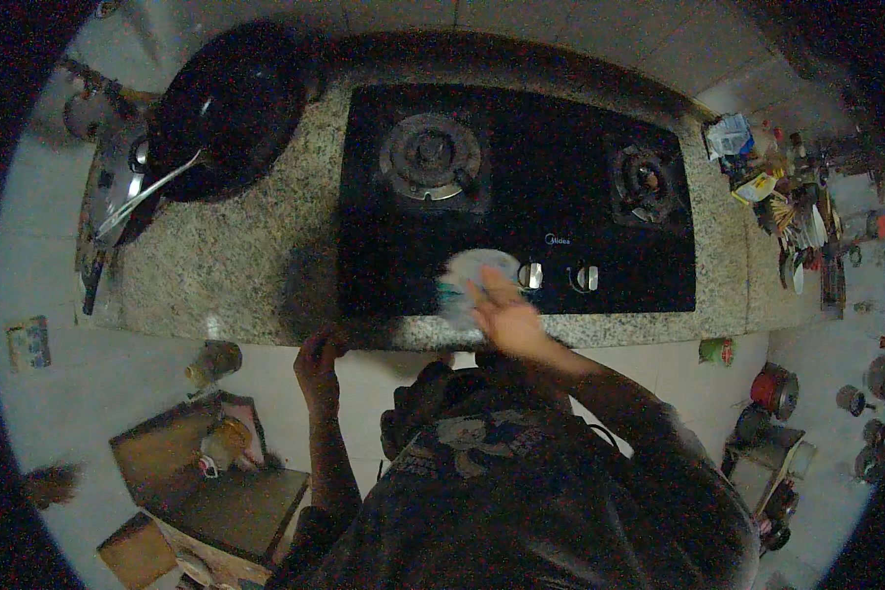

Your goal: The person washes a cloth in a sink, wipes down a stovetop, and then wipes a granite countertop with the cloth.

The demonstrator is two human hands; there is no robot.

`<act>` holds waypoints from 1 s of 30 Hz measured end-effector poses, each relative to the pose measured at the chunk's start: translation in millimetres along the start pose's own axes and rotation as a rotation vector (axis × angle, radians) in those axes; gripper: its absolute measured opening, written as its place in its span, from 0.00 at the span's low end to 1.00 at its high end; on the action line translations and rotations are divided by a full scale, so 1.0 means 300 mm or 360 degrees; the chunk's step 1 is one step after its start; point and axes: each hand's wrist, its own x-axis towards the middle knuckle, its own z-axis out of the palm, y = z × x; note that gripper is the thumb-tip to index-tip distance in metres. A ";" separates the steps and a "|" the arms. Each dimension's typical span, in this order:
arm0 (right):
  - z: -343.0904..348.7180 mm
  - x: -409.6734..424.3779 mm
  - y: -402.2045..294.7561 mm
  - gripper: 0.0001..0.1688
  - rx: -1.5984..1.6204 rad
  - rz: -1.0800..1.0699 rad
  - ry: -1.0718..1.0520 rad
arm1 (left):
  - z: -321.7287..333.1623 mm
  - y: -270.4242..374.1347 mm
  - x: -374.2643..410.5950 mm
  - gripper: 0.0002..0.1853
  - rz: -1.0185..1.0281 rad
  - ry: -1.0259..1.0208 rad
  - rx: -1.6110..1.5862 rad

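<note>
Under the fingers of my right hand (507, 317) lies a pale cloth (461, 269), blurred, on the front edge of a black Midea gas hob (413, 258). Two silver control knobs stand just right of that hand, the left knob (531, 276) nearest and the right knob (588, 279) beyond it. My left hand (318, 359) is in shadow at the front edge of the granite countertop (214, 273); whether its fingers grip anything is too dark to see. The large left burner (430, 156) and the smaller right burner (643, 181) bear no pots.
A dark wok (228, 110) with metal tongs (151, 193) leaning from it stands at the back left. A knife (92, 284) lies by the left counter end. Utensils (804, 221) and packets crowd the right end. Below left is an open cardboard box (221, 509).
</note>
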 end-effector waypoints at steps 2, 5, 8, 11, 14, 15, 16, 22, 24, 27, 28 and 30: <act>-0.067 -0.093 0.042 0.27 -0.0073 0.0011 -0.0214 | -0.009 -0.020 -0.005 0.11 -0.0047 -0.0019 0.0033; -0.085 -0.112 -0.008 0.28 -0.0283 0.0085 -0.0445 | -0.002 -0.025 -0.005 0.10 -0.0036 -0.0069 0.0145; 0.007 0.031 -0.060 0.30 -0.0706 0.0182 -0.0336 | 0.016 -0.014 -0.006 0.10 0.0067 -0.0030 0.0125; 0.011 0.231 0.001 0.36 -0.0639 0.0519 -0.0202 | 0.009 0.023 -0.020 0.09 0.0068 -0.0012 0.0134; 0.047 0.285 -0.020 0.44 -0.0615 0.0629 -0.0107 | -0.028 0.066 -0.028 0.09 0.0091 -0.0016 0.0250; 0.037 0.261 -0.057 0.44 -0.0621 0.0523 -0.0101 | -0.044 0.056 -0.030 0.09 0.0046 -0.0006 0.0225; 0.033 0.238 -0.093 0.45 -0.0627 0.0416 -0.0094 | -0.060 0.046 -0.032 0.10 0.0003 0.0005 0.0199; 0.092 0.331 -0.311 0.40 -0.0224 -0.0181 -0.0122 | -0.145 -0.043 -0.105 0.11 -0.0066 0.0198 -0.0311; 0.099 0.364 -0.340 0.39 -0.0160 -0.0322 -0.0119 | -0.165 -0.042 -0.139 0.11 -0.0107 0.0249 -0.0168; 0.044 0.252 -0.237 0.37 -0.0358 -0.0584 -0.0293 | -0.209 -0.063 -0.191 0.11 -0.0125 0.0335 -0.0067; 0.005 0.210 -0.200 0.38 -0.0345 -0.0501 -0.0419 | -0.223 -0.073 -0.210 0.11 -0.0133 0.0371 -0.0057; 0.037 0.125 -0.088 0.38 -0.0342 -0.0421 -0.0314 | -0.237 -0.103 -0.235 0.11 -0.0139 0.0487 -0.0073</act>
